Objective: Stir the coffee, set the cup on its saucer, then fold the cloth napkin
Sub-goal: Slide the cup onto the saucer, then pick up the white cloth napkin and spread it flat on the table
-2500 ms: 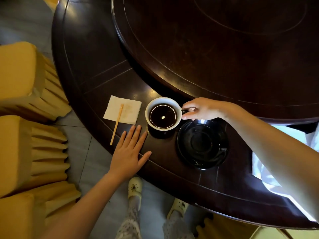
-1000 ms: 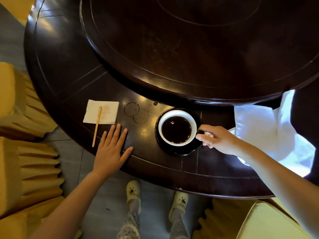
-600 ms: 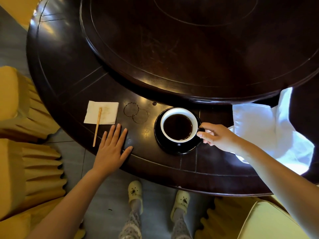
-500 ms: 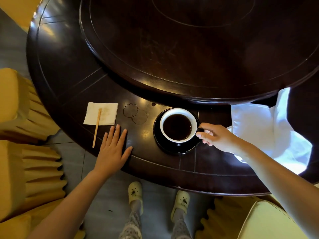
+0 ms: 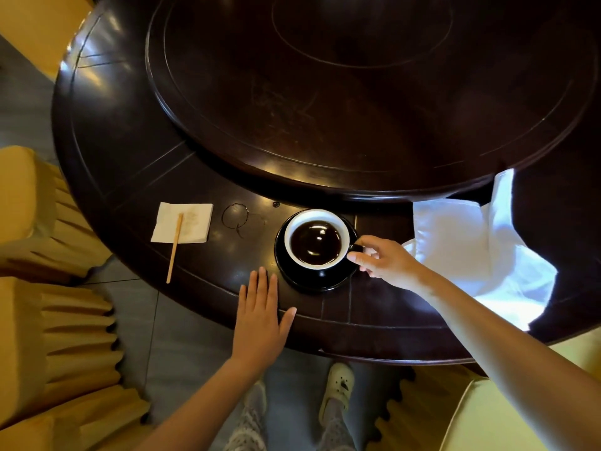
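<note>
Cup (image 5: pixel 315 237) on saucer (image 5: pixel 312 281), handle between fingers (image 5: pixel 359 258).

The scene is dimly lit. Soft glare is thrown across the dark polished table (image 5: pixel 136 131) (strongest at the upper left), the white cloth napkin (image 5: pixel 481 249) is overexposed, and straight lines are bent at the edges.

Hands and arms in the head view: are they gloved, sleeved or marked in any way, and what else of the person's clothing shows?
Both are bare. The left hand and right hand wear no gloves, and no rings, watch or bands show. Both forearms are uncovered to the frame edge, so no sleeves show. Below the table, light patterned trousers and pale clog-style shoes are visible.
</note>
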The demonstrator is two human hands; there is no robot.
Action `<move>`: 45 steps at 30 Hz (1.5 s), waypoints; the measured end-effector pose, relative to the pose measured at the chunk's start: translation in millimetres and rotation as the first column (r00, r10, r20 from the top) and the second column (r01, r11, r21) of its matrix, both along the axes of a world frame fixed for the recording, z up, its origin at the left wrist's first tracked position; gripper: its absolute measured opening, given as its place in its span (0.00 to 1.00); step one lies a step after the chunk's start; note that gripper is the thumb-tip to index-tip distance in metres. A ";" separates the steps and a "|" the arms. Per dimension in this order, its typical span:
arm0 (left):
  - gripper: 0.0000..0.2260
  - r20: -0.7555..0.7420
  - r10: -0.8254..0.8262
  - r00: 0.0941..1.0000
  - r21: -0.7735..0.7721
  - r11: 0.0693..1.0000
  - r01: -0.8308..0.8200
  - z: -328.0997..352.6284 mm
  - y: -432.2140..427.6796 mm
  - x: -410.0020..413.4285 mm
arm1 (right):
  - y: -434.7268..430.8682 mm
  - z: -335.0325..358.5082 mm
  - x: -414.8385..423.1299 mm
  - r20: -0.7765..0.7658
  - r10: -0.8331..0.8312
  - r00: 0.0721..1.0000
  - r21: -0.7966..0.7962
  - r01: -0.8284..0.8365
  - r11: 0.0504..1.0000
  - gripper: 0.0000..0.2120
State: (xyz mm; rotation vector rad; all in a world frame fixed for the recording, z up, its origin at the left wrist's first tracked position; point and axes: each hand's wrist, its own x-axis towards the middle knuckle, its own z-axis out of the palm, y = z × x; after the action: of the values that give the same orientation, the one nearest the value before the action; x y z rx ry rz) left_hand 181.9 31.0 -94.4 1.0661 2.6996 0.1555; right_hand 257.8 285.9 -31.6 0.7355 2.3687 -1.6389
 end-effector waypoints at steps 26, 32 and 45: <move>0.23 -0.031 -0.342 0.939 -0.084 0.937 0.338 10.3 59.1 98.5 | 29.9 -16.2 135.8 0.207 -0.048 0.977 0.744 -0.125 0.657 0.23; 0.22 0.024 -0.351 0.936 0.033 0.936 0.350 36.5 97.3 98.8 | 20.4 -21.2 142.6 0.149 0.014 0.989 0.838 -0.134 0.528 0.12; 0.18 0.167 -0.670 0.723 -0.036 0.729 0.684 61.5 185.5 89.8 | 19.8 -3.7 154.7 0.348 0.027 0.937 0.757 -0.298 0.581 0.08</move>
State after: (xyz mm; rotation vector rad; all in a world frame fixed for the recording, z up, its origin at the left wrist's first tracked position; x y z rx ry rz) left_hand 271.7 216.4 -32.9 1.8480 1.9897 -0.0315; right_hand 412.5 305.6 -35.3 0.7630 2.7593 -0.2328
